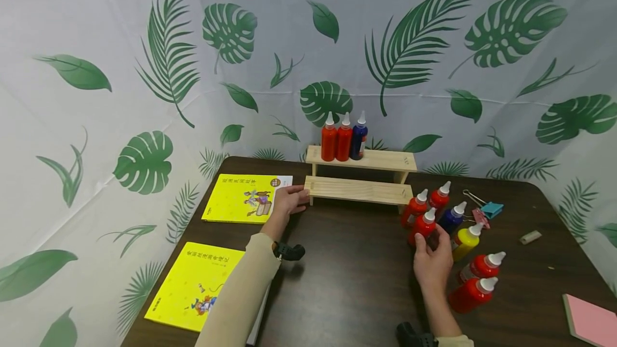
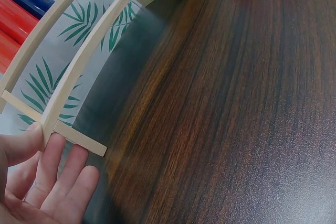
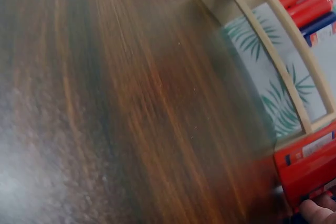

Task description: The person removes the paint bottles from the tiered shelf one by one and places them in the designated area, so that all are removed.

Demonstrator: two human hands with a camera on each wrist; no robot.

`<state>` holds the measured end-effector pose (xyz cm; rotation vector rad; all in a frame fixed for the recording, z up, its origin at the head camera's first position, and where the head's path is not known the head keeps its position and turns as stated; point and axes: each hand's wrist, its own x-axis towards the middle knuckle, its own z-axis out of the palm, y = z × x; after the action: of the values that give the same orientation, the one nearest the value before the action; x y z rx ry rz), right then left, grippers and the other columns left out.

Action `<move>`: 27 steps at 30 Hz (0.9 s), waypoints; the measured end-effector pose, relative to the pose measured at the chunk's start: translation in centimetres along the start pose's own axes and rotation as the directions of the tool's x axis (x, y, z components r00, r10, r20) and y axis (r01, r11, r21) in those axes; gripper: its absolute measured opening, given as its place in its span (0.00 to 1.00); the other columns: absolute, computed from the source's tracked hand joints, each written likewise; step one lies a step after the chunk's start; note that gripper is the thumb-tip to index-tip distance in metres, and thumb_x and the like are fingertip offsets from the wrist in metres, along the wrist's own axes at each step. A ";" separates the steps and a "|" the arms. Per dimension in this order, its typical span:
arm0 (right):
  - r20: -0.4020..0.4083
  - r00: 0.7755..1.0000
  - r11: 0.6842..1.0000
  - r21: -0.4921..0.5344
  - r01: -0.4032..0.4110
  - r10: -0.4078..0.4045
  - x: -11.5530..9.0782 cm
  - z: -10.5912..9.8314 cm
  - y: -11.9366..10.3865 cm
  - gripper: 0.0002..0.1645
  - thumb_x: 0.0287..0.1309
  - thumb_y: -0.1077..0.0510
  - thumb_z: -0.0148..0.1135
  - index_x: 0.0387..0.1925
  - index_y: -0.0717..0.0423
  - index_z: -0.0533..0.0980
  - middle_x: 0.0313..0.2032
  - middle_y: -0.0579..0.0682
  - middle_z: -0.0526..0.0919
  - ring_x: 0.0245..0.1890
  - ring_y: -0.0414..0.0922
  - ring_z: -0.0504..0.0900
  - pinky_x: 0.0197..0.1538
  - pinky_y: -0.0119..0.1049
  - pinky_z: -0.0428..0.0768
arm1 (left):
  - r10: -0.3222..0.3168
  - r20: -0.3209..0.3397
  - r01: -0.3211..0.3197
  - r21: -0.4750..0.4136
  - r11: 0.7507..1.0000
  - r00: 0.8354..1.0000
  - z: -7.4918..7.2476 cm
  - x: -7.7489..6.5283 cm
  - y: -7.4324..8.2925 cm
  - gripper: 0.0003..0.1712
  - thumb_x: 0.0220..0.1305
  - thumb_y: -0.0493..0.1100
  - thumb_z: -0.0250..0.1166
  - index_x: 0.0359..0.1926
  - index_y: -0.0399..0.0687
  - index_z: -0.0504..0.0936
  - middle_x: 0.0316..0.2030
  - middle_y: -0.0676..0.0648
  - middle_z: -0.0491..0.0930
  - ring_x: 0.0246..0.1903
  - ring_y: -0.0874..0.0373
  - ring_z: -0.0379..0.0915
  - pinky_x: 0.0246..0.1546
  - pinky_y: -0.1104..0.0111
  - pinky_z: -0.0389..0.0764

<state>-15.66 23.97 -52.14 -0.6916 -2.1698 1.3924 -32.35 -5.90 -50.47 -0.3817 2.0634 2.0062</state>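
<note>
A two-tier wooden rack (image 1: 359,190) stands at the back of the dark table. My left hand (image 1: 287,202) pinches the left end of its lower shelf, thumb above and fingers beneath, as the left wrist view shows. On the upper shelf two red squeeze bottles (image 1: 329,142) and a dark blue one (image 1: 359,141) stand upright with white nozzles. My right hand (image 1: 434,261) grips a red squeeze bottle (image 1: 423,227) right of the rack. Close around it are more red bottles (image 1: 413,210), a blue bottle (image 1: 451,219) and a yellow bottle (image 1: 465,242).
Two yellow books (image 1: 236,197) lie on the left, the nearer partly under my left sleeve. Binder clips (image 1: 491,209) and a small pale block (image 1: 530,237) lie at the right. Two red bottles (image 1: 469,294) stand nearer me. A pink pad (image 1: 593,320) sits at the right edge.
</note>
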 end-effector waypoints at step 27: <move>-0.175 0.971 0.985 0.018 0.171 -0.165 -0.6 -0.5 -2.9 0.34 0.62 0.56 0.61 0.68 0.45 0.63 0.65 0.48 0.67 0.65 0.46 0.66 0.64 0.46 0.70 | -0.038 -0.010 0.038 0.000 0.999 0.999 0.0 0.4 -0.1 0.20 0.60 0.43 0.68 0.52 0.41 0.81 0.42 0.42 0.85 0.39 0.53 0.84 0.37 0.64 0.85</move>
<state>-15.37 22.85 -49.34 -0.5789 -2.0147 1.2312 -32.66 -5.86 -50.71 -0.4287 2.0462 1.9866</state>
